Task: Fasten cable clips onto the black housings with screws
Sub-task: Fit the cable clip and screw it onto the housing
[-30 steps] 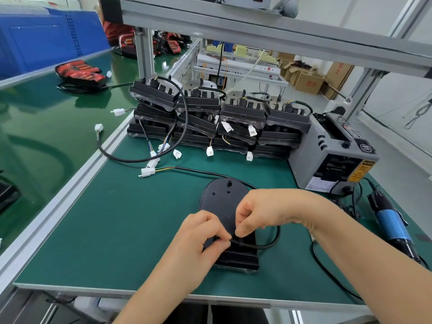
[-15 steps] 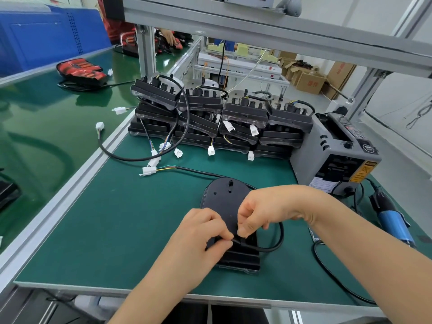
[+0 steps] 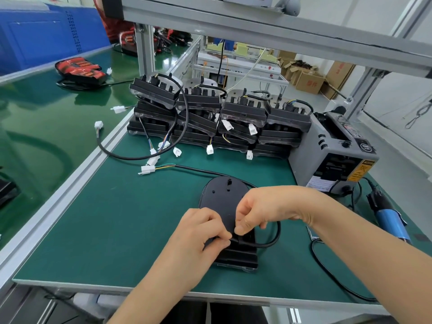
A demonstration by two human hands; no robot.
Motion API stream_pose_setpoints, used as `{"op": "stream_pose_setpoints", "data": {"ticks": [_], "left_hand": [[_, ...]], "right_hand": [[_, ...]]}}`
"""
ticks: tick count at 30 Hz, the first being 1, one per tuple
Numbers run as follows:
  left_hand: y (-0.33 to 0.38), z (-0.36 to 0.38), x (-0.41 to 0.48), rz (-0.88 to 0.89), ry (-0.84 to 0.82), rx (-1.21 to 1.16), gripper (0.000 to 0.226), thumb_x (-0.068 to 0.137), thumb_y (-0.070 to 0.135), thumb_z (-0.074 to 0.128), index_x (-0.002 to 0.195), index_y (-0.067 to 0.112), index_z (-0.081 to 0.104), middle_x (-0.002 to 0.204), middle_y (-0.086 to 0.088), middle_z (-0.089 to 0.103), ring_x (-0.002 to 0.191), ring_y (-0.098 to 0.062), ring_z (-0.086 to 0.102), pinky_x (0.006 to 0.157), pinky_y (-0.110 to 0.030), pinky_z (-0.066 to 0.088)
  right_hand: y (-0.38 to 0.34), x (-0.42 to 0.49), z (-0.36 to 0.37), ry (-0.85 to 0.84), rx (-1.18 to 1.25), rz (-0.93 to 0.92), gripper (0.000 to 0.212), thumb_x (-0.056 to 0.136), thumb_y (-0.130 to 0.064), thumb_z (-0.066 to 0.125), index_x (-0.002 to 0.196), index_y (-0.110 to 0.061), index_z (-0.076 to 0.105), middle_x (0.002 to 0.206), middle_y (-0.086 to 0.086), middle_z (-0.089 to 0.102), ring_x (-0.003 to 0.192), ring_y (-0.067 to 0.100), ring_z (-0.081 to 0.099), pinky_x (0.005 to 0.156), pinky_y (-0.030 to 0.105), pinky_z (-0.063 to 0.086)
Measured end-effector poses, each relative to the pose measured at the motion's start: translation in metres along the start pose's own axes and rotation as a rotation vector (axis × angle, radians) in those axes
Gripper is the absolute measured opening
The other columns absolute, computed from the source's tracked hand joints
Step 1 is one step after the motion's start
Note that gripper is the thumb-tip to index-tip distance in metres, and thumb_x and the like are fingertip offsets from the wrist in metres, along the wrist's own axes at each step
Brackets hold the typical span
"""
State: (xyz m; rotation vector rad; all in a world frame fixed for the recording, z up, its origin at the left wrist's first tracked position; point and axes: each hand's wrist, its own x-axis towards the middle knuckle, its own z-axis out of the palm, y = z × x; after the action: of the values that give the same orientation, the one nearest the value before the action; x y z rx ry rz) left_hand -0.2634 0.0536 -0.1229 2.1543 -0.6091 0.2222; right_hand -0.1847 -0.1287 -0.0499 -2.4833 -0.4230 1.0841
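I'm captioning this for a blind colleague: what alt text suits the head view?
A left hand and right hand pinch a black cable where it crosses a black housing lying on a green mat. Behind stand stacked housings with white connectors; a grey machine and a blue-handled tool sit at the right.

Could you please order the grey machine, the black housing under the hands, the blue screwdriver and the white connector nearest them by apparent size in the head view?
1. grey machine
2. black housing, partly covered and nearer, so unsure
3. blue screwdriver
4. white connector
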Motion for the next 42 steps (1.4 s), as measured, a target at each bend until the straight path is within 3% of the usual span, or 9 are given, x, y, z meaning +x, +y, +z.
{"op": "stream_pose_setpoints", "data": {"ticks": [4, 10, 14, 19, 26, 33, 36, 42], "left_hand": [[0.000, 0.000, 0.000, 0.002, 0.010, -0.007, 0.010, 0.082, 0.013, 0.072, 0.079, 0.022, 0.068, 0.091, 0.019, 0.055, 0.100, -0.001, 0.041, 0.085, -0.011, 0.032], [-0.002, 0.002, 0.000, -0.027, 0.048, -0.025, 0.011, 0.077, 0.020, 0.076, 0.076, 0.027, 0.066, 0.092, 0.021, 0.056, 0.102, -0.003, 0.046, 0.086, -0.008, 0.033], [0.000, 0.006, -0.003, 0.084, 0.094, 0.024, 0.014, 0.079, 0.012, 0.075, 0.087, 0.022, 0.068, 0.089, 0.018, 0.059, 0.087, -0.003, 0.054, 0.099, -0.022, 0.040], [-0.002, 0.009, -0.005, 0.316, 0.130, 0.250, 0.014, 0.076, 0.006, 0.077, 0.086, 0.014, 0.072, 0.084, 0.005, 0.064, 0.076, -0.015, 0.061, 0.078, -0.032, 0.055], [-0.002, 0.010, -0.007, 0.353, 0.088, 0.389, 0.020, 0.071, -0.003, 0.073, 0.082, 0.014, 0.069, 0.080, 0.002, 0.061, 0.075, -0.019, 0.059, 0.055, -0.032, 0.054], [-0.004, 0.013, -0.009, 0.386, 0.103, 0.423, 0.026, 0.065, -0.006, 0.078, 0.082, 0.012, 0.071, 0.082, 0.000, 0.063, 0.076, -0.021, 0.062, 0.079, -0.031, 0.055], [-0.004, 0.014, -0.009, 0.371, 0.109, 0.412, 0.028, 0.063, -0.006, 0.080, 0.083, 0.013, 0.071, 0.083, 0.000, 0.064, 0.077, -0.021, 0.062, 0.080, -0.031, 0.055], [-0.002, 0.014, -0.010, 0.342, 0.141, 0.409, 0.031, 0.062, -0.008, 0.079, 0.083, 0.014, 0.072, 0.080, 0.001, 0.062, 0.072, -0.019, 0.060, 0.084, -0.028, 0.053]], "right_hand": [[-0.003, 0.002, 0.000, 0.007, -0.003, 0.030, 0.020, 0.082, -0.039, 0.070, 0.088, -0.020, 0.070, 0.102, 0.001, 0.068, 0.090, 0.011, 0.059, 0.072, 0.020, 0.051], [-0.007, 0.006, 0.002, 0.002, 0.006, 0.040, 0.016, 0.084, -0.034, 0.070, 0.084, -0.019, 0.063, 0.090, -0.004, 0.060, 0.076, 0.006, 0.053, 0.061, 0.015, 0.048], [-0.004, 0.006, 0.005, 0.036, 0.062, 0.015, 0.014, 0.083, -0.029, 0.071, 0.075, -0.023, 0.060, 0.082, -0.008, 0.058, 0.075, 0.006, 0.053, 0.057, 0.015, 0.046], [0.000, 0.003, 0.007, 0.063, 0.143, -0.006, 0.018, 0.080, -0.031, 0.075, 0.068, -0.025, 0.062, 0.068, -0.013, 0.059, 0.067, 0.003, 0.053, 0.056, 0.013, 0.046], [-0.002, 0.000, 0.005, 0.043, 0.165, -0.012, 0.014, 0.082, -0.030, 0.073, 0.074, -0.022, 0.065, 0.073, -0.005, 0.061, 0.069, 0.005, 0.055, 0.058, 0.014, 0.047], [0.001, -0.003, 0.008, 0.059, 0.193, -0.035, 0.010, 0.085, -0.025, 0.071, 0.078, -0.021, 0.065, 0.081, -0.002, 0.061, 0.073, 0.006, 0.056, 0.060, 0.013, 0.049], [0.003, -0.004, 0.010, 0.068, 0.207, -0.052, 0.006, 0.085, -0.023, 0.069, 0.081, -0.022, 0.065, 0.087, 0.001, 0.062, 0.073, 0.005, 0.056, 0.062, 0.015, 0.050], [0.003, -0.001, 0.012, 0.083, 0.171, -0.062, 0.008, 0.084, -0.025, 0.070, 0.080, -0.022, 0.064, 0.081, -0.002, 0.061, 0.073, 0.006, 0.056, 0.062, 0.016, 0.052]]}}
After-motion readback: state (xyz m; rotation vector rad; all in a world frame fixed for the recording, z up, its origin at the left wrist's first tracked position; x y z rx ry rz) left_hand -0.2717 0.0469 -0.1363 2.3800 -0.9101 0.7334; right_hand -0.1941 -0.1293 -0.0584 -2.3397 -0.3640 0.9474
